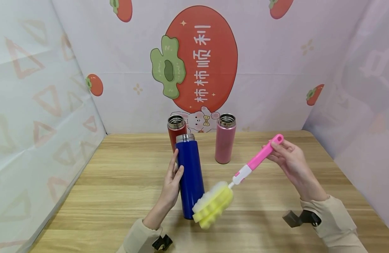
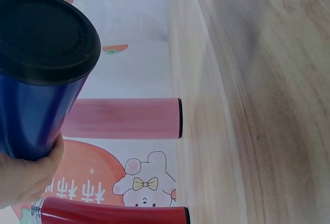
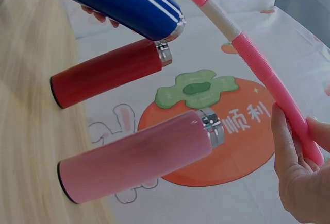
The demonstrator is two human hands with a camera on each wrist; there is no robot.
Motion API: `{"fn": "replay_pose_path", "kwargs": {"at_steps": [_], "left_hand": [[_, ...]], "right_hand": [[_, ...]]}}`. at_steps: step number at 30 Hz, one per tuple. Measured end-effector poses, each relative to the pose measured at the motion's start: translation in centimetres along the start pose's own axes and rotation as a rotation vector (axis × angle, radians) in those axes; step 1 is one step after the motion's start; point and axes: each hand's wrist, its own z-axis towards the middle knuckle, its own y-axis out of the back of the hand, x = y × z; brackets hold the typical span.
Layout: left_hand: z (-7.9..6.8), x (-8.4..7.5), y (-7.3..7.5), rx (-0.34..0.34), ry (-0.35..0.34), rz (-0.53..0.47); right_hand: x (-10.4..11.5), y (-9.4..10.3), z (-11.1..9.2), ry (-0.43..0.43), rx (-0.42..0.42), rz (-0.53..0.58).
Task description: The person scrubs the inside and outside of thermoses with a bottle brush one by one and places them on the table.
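My left hand [image 1: 173, 182] grips a blue vacuum flask [image 1: 190, 175] around its side. The flask has no lid, and its steel mouth points up and away from me. In the left wrist view its black base [image 2: 49, 38] shows, held off the table. My right hand [image 1: 292, 158] pinches the end of the pink handle of a bottle brush [image 1: 260, 157]. The brush's yellow and white sponge head [image 1: 215, 203] hangs low, in front of the flask's lower right side in the head view. Whether the sponge touches the flask I cannot tell.
Behind the blue flask stands a red flask [image 1: 175, 131], partly hidden by it. A pink flask [image 1: 225, 140] stands to its right, also lidless. All this is over a wooden table [image 1: 125, 175], with a printed cloth backdrop [image 1: 264, 70] along the back.
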Motion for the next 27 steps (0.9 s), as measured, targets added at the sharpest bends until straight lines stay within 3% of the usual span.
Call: {"fn": "replay_pose_path", "kwargs": {"at_steps": [9, 18, 27], "left_hand": [[-0.2, 0.1, 0.2, 0.016, 0.012, -0.03], [-0.4, 0.0, 0.3, 0.015, 0.04, -0.035], [-0.6, 0.0, 0.4, 0.011, 0.092, -0.049]], "right_hand": [[1.2, -0.4, 0.9, 0.048, -0.193, 0.119], [2.2, -1.2, 1.6, 0.178, -0.269, 0.173], [2.4, -1.8, 1.8, 0.224, -0.337, 0.182]]}}
